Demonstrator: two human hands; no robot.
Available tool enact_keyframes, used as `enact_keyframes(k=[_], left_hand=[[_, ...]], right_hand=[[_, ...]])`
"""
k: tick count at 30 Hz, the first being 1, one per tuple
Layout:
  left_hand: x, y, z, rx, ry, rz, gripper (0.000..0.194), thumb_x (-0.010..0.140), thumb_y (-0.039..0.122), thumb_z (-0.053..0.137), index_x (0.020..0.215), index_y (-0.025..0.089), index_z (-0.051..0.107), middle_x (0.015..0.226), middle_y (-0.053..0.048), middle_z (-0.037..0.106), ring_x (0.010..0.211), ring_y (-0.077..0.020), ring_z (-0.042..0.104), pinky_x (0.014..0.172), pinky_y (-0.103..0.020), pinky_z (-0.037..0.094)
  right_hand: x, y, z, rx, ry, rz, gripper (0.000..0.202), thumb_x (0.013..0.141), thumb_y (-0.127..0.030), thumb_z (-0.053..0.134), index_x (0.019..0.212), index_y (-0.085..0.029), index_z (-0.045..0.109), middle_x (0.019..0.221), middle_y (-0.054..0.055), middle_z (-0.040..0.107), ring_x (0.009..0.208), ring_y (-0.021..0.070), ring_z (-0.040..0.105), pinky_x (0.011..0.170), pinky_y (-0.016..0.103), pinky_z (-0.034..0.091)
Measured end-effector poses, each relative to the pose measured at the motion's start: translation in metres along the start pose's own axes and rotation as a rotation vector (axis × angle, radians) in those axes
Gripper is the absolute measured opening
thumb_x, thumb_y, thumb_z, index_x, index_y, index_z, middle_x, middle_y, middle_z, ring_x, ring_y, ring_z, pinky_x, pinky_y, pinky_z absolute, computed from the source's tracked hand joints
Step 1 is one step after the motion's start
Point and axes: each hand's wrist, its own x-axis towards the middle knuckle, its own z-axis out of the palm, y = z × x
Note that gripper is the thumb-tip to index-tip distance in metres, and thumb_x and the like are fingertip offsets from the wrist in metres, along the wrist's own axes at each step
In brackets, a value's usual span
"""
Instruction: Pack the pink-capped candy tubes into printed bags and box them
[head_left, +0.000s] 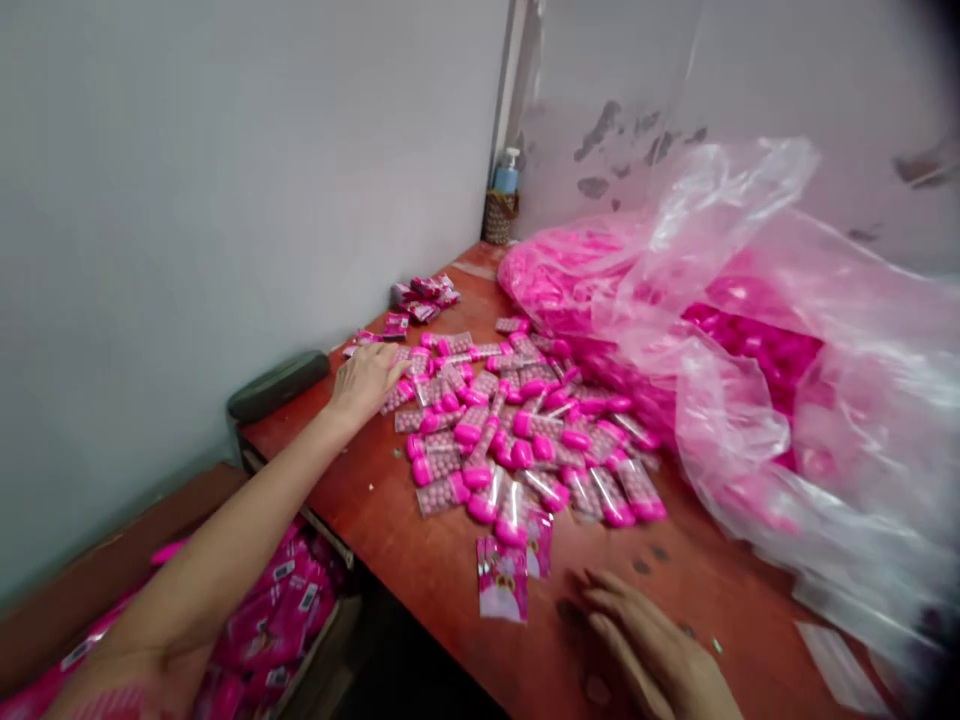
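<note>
Currently, the printed pink packet [502, 580] is lying at the lower centre of the frame, close to the front edge of the tabletop [427, 560], its long axis running roughly up and down the frame. The right hand [652, 640], at the lower right, is sitting nearer to it than the left: the packet is lying to the left of its fingertips, about level with them, with bare red surface showing between. That grip is looking loose, the fingers extending and parting a little, and no held thing is showing; blur is hiding whether the fingers are touching the wood.

A second packet [539, 545] is lying just up and right of the first, partly beneath a pink-capped tube [511, 510] that is pointing its cap down the frame. The heap of tubes [540, 427] is spreading behind, across the middle, its pieces lying at many angles.

Well apart, at centre left, the left hand [366, 385] is lying over the heap's left fringe, fingers pointing up and right, beside small packs [396, 326]. Its fingertips are blurring among the tubes, so whether that grip is holding anything I cannot tell.
</note>
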Motion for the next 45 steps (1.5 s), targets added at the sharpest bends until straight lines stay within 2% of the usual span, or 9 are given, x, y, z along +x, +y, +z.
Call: enact_keyframes(k=[3, 8, 16, 19, 29, 33, 37, 41, 45], left_hand=[[-0.04, 0.038, -0.013, -0.14, 0.023, 0.135, 0.03, 0.086, 0.034, 0.04, 0.105, 0.018, 0.057, 0.103, -0.009, 0.06, 0.098, -0.0206, 0.054, 0.085, -0.033, 0.042], [-0.116, 0.092, -0.019, -0.304, -0.089, 0.243, 0.027, 0.086, 0.03, 0.041, 0.104, 0.018, 0.058, 0.106, -0.007, 0.059, 0.099, -0.0174, 0.053, 0.086, -0.031, 0.044], [-0.212, 0.144, 0.007, -0.181, -0.149, 0.252, 0.047, 0.081, 0.041, 0.047, 0.122, 0.018, 0.045, 0.134, -0.011, 0.039, 0.124, -0.0278, 0.032, 0.1, -0.048, 0.029], [-0.227, 0.151, 0.016, -0.142, -0.121, 0.196, 0.053, 0.082, 0.042, 0.045, 0.127, 0.016, 0.039, 0.138, -0.013, 0.032, 0.127, -0.0293, 0.026, 0.101, -0.052, 0.025], [-0.231, 0.161, 0.015, -0.271, -0.091, 0.102, 0.037, 0.085, 0.035, 0.042, 0.117, 0.02, 0.052, 0.131, -0.008, 0.044, 0.126, -0.0278, 0.03, 0.102, -0.053, 0.022], [-0.231, 0.139, 0.007, -0.315, -0.007, 0.087, 0.044, 0.086, 0.036, 0.04, 0.125, 0.017, 0.042, 0.134, -0.01, 0.04, 0.126, -0.0227, 0.03, 0.102, -0.044, 0.029], [-0.2, 0.073, -0.002, -0.137, 0.164, -0.197, 0.041, 0.088, 0.03, 0.035, 0.127, 0.017, 0.039, 0.13, -0.011, 0.045, 0.124, -0.0218, 0.033, 0.102, -0.042, 0.028], [-0.158, 0.005, 0.008, 0.093, 0.05, -0.533, 0.046, 0.086, 0.03, 0.038, 0.127, 0.011, 0.039, 0.134, -0.015, 0.038, 0.124, -0.0278, 0.03, 0.1, -0.045, 0.026], [-0.144, -0.024, 0.018, 0.145, -0.065, -0.562, 0.035, 0.087, 0.025, 0.033, 0.113, 0.019, 0.054, 0.132, -0.007, 0.043, 0.124, -0.0246, 0.03, 0.102, -0.043, 0.023]], right_hand=[[0.011, -0.008, -0.005, -0.001, -0.008, -0.041, 0.026, 0.085, -0.03, 0.042, 0.098, -0.024, 0.064, 0.108, 0.006, 0.064, 0.099, 0.0198, 0.06, 0.081, 0.03, 0.052], [0.005, -0.011, -0.006, 0.03, -0.042, -0.126, 0.025, 0.086, -0.029, 0.042, 0.097, -0.022, 0.063, 0.107, 0.009, 0.064, 0.096, 0.0199, 0.061, 0.08, 0.032, 0.052], [-0.026, -0.027, -0.013, 0.16, -0.129, -0.034, 0.021, 0.087, -0.025, 0.042, 0.099, -0.021, 0.059, 0.11, 0.008, 0.061, 0.099, 0.0181, 0.058, 0.085, 0.031, 0.049], [-0.035, -0.028, -0.015, 0.209, -0.153, -0.007, 0.023, 0.088, -0.025, 0.04, 0.099, -0.022, 0.059, 0.111, 0.008, 0.06, 0.101, 0.0183, 0.058, 0.086, 0.031, 0.049], [-0.033, -0.026, -0.004, 0.227, -0.127, -0.032, 0.022, 0.087, -0.025, 0.041, 0.098, -0.021, 0.06, 0.109, 0.007, 0.062, 0.1, 0.0187, 0.059, 0.087, 0.032, 0.049], [-0.033, -0.024, 0.0, 0.191, -0.107, -0.057, 0.023, 0.086, -0.029, 0.043, 0.099, -0.022, 0.06, 0.111, 0.006, 0.062, 0.098, 0.0197, 0.06, 0.084, 0.032, 0.05], [-0.028, -0.02, 0.002, 0.176, -0.117, -0.071, 0.025, 0.084, -0.034, 0.045, 0.099, -0.023, 0.062, 0.108, 0.005, 0.064, 0.094, 0.0207, 0.062, 0.082, 0.031, 0.052], [-0.02, -0.025, 0.002, 0.171, -0.131, -0.051, 0.027, 0.085, -0.034, 0.043, 0.098, -0.022, 0.063, 0.108, 0.005, 0.064, 0.095, 0.0218, 0.062, 0.081, 0.031, 0.052], [-0.019, -0.03, 0.003, 0.176, -0.13, -0.023, 0.025, 0.086, -0.032, 0.042, 0.097, -0.022, 0.062, 0.108, 0.006, 0.064, 0.095, 0.0218, 0.061, 0.082, 0.033, 0.052]])
